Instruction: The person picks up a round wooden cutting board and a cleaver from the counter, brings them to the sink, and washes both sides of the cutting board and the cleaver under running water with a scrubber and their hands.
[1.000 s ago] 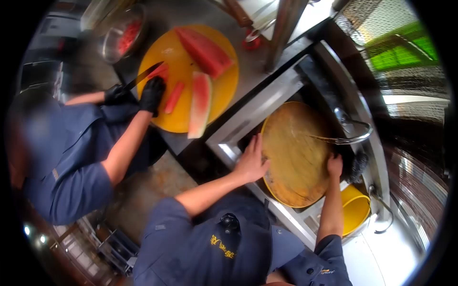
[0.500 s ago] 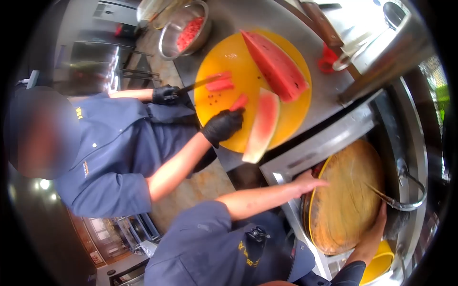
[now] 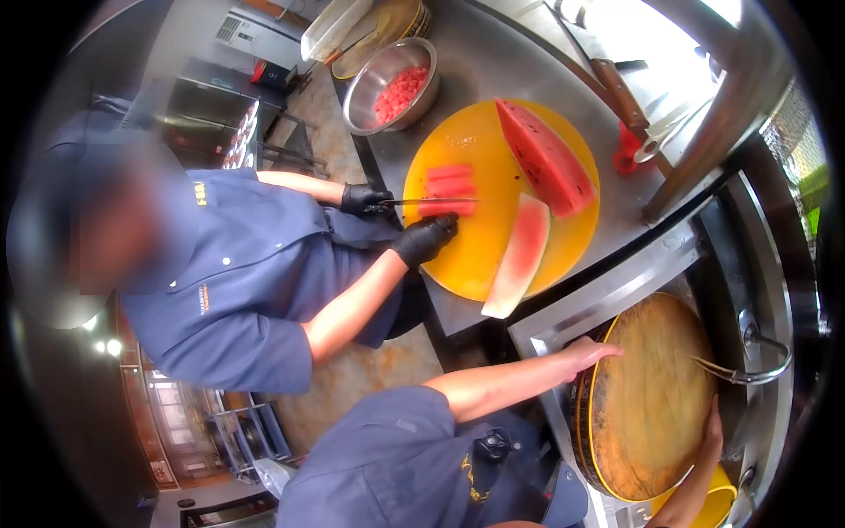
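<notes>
A thick round wooden board (image 3: 656, 387) with a yellow edge and dark side leans in the metal sink (image 3: 607, 286). My left hand (image 3: 591, 354) grips its left rim, thumb over the face, most fingers hidden behind. Around the right rim is my right hand (image 3: 715, 433), its fingertips partly out of sight. The curved metal faucet (image 3: 757, 377) reaches over the board's face. Beneath its lower edge a yellow container (image 3: 723, 497) shows in part.
Beside me a co-worker's black-gloved hands (image 3: 427, 238) hold a knife (image 3: 422, 201) at watermelon strips (image 3: 451, 187) on a round yellow cutting board (image 3: 466, 251). There too lie a watermelon wedge (image 3: 546, 163) and rind piece (image 3: 519, 255). A steel bowl (image 3: 356, 106) holds diced watermelon.
The view has shifted, and more of the wooden board's dark side shows. My hands remain on its rim. The co-worker's gloved hands have come together over strips now lying side by side.
</notes>
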Motion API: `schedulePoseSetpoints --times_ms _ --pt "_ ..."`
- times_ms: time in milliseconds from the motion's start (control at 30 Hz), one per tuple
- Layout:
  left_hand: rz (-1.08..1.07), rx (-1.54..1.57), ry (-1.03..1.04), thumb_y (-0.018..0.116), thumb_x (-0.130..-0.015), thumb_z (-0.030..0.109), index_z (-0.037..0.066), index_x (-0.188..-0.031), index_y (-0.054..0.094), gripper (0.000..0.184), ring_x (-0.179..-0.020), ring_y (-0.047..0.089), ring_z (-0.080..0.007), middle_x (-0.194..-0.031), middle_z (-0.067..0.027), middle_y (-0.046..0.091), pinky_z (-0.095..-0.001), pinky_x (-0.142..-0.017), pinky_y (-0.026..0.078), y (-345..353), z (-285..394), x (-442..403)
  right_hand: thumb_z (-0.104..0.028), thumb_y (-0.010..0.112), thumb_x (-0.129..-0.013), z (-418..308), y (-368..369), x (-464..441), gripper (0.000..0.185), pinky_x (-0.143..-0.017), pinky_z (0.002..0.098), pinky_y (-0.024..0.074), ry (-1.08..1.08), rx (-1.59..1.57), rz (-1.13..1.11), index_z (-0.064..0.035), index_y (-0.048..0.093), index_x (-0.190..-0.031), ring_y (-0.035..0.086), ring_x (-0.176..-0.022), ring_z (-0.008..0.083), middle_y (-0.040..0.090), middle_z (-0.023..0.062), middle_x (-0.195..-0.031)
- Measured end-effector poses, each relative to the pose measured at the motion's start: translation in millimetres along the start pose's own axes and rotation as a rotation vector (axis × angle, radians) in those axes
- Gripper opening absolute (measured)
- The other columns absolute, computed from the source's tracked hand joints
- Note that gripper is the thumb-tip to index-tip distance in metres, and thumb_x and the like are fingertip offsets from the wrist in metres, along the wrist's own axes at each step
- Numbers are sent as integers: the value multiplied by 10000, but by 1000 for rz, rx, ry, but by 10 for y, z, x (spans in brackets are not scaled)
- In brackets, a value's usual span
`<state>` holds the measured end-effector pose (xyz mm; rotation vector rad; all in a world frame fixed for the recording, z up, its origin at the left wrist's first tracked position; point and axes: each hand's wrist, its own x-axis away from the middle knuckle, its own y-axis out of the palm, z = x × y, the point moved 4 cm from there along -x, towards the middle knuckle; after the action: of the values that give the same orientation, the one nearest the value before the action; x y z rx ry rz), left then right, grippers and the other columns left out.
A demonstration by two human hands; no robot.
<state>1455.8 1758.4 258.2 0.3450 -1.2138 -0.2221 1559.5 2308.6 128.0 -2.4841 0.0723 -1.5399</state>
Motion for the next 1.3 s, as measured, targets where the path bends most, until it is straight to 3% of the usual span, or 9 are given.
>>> schedulePoseSetpoints --times_ms 33,67,367,567,700,1033,1100,1133,1300 --pt "-19 50 -17 806 -942 385 -51 -1296 719 569 -989 770 -238 -1151 -166 787 -393 -922 614 59 -25 104 -777 420 -1051 -142 69 148 999 -1281 328 250 58 -15 -144 16 389 -1658 415 -1534 243 464 115 -1679" --pt "6 5 -11 803 -946 402 -52 -1329 703 602 -1018 771 -249 -1188 -175 781 -399 -935 618 86 -69 170 -738 500 -1046 -374 139 390 941 -1213 334 371 59 2 -78 27 497 -1594 538 -1423 238 569 114 -1590" --pt "41 88 13 776 -950 485 -27 -1361 694 661 -1104 752 -260 -1276 -165 765 -387 -1010 572 342 -499 810 -708 592 -1022 -50 -36 632 931 -1173 347 417 89 115 -5 59 540 -1547 585 -1371 273 613 157 -1532" --pt "118 26 9 749 -942 496 20 -1367 689 641 -1045 756 -234 -1226 -109 778 -401 -961 579 622 -630 1312 -712 600 -1016 123 -181 657 923 -1148 356 445 52 186 -32 71 583 -1505 611 -1341 281 652 169 -1480" --pt "158 58 40 784 -926 485 4 -1328 695 633 -1004 763 -225 -1183 -139 777 -377 -891 603 689 -833 1720 -724 591 -1013 -186 -83 1251 922 -1102 370 489 22 146 -76 69 604 -1485 657 -1274 265 691 168 -1417" --pt "169 15 220 829 -913 357 -27 -1314 655 582 -1093 723 -188 -1181 -125 750 -372 -1002 578 -274 -1503 2335 -653 604 -1038 109 422 2389 853 -1042 358 519 -165 77 104 114 647 -1408 676 -1187 231 717 167 -1344" --pt "68 11 255 798 -938 313 -6 -1309 686 502 -1102 723 -176 -1196 -120 759 -363 -997 580 -529 -1750 2289 -621 623 -1040 45 661 2963 830 -1034 349 518 -194 92 144 133 653 -1385 673 -1171 223 722 168 -1314" --pt "73 62 313 800 -935 314 -7 -1270 717 471 -970 749 -172 -1111 -106 781 -329 -894 601 -586 -1861 2312 -600 635 -1040 122 695 3062 812 -1029 349 518 -277 57 176 135 652 -1386 673 -1163 224 723 166 -1308" --pt "-15 240 292 778 -961 224 28 -1338 697 432 -1117 750 -239 -1247 -129 761 -421 -1022 598 -786 -2706 2367 -482 648 -1068 525 773 3666 654 -980 367 522 -421 101 259 109 683 -1347 679 -1085 218 753 167 -1216"
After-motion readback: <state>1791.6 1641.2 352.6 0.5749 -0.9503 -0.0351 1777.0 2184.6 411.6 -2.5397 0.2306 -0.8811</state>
